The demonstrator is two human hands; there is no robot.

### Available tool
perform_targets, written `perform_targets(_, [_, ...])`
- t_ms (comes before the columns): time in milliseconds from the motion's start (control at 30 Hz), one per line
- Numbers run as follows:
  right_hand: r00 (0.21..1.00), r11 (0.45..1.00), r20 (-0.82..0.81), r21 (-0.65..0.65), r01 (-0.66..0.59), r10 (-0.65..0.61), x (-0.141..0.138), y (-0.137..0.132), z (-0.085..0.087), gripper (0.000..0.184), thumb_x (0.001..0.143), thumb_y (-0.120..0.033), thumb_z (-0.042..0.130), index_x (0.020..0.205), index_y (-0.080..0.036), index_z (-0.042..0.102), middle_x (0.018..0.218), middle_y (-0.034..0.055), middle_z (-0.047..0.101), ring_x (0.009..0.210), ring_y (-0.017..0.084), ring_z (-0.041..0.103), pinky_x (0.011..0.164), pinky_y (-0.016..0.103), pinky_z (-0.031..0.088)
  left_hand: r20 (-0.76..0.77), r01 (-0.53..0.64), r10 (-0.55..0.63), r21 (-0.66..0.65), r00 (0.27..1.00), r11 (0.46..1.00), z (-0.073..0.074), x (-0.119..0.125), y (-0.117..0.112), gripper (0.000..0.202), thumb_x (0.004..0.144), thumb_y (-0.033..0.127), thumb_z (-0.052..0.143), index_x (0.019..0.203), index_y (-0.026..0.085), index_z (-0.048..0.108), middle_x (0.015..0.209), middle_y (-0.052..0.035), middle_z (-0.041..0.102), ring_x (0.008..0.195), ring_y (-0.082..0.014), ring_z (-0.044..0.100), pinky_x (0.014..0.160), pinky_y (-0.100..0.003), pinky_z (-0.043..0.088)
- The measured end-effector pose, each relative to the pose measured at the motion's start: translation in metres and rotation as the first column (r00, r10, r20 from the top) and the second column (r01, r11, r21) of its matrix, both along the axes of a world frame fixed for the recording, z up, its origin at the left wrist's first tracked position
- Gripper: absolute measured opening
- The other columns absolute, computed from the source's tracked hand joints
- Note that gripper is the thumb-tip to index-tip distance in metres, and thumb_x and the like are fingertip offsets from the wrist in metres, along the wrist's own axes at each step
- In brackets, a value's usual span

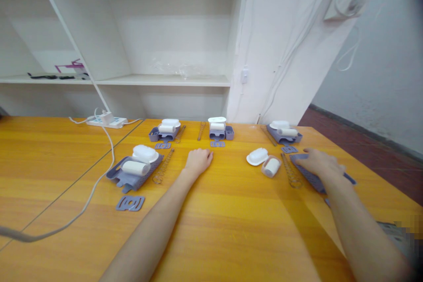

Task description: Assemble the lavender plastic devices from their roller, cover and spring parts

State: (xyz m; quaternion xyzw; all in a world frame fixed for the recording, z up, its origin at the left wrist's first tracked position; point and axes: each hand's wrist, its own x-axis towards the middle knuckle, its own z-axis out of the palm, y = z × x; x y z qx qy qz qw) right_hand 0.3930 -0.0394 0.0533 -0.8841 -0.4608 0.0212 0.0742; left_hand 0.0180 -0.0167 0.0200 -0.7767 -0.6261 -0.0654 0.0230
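Yellow-brown wood-grain bench (231, 211) carries all. Elongated purple-grey plastic holder (312, 179) lies toward its right side, beneath the right hand (322, 163); grip drapes across it, pinching or not: cannot tell. Left hand (198, 161) rests mid-bench, fingers curled under, contents hidden. Coiled metal wire (291, 174) near holder. Step, judged: handling holder. Moving it calls for firm edge hold, clear of coil.

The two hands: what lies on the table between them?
In the head view, between the left hand and right hand lie a white oval piece, a white roll in or on a brownish piece, and a wire piece.
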Motion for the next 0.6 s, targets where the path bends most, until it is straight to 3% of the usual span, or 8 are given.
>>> perform_targets(367, [0.991, 1.0, 0.135, -0.021, 0.02, -0.017, -0.011, -0.001, 0.001, 0.054, 0.07, -0.058, 0.047, 0.107, -0.023, 0.063, 0.107, 0.02, 0.058, 0.102, 0.041, 0.05, 0.085, 0.059, 0.023, 0.001, 0.002, -0.002, 0.0, 1.0, 1.0, 0.001, -0.001, -0.001, 0.049, 0.091, 0.045, 0.024, 0.09, 0.018, 0.065, 0.09, -0.0119, 0.066, 0.088, -0.0241, 0.062, 0.075, -0.034, 0.045])
perform_targets(500, [0.984, 0.998, 0.171, 0.062, 0.029, -0.039, -0.026, -0.009, 0.029, 0.053, 0.073, -0.06, 0.043, 0.108, -0.025, 0.062, 0.105, 0.0187, 0.057, 0.101, 0.039, 0.05, 0.084, 0.06, 0.022, 0.007, -0.006, 0.006, -0.013, 1.0, 1.0, 0.002, 0.0, -0.001, 0.05, 0.091, 0.045, 0.024, 0.091, 0.017, 0.065, 0.091, -0.012, 0.067, 0.089, -0.0231, 0.062, 0.077, -0.033, 0.044])
perform_targets(600, [0.974, 0.973, 0.224, 0.222, -0.058, 0.007, -0.044, -0.019, 0.057, 0.058, 0.074, -0.062, 0.044, 0.118, -0.026, 0.057, 0.109, 0.0199, 0.052, 0.102, 0.037, 0.05, 0.082, 0.053, 0.031, 0.008, -0.011, 0.011, -0.014, 1.0, 1.0, 0.001, 0.001, -0.001, 0.049, 0.09, 0.045, 0.024, 0.091, 0.017, 0.065, 0.091, -0.012, 0.067, 0.09, -0.0232, 0.062, 0.077, -0.033, 0.044])
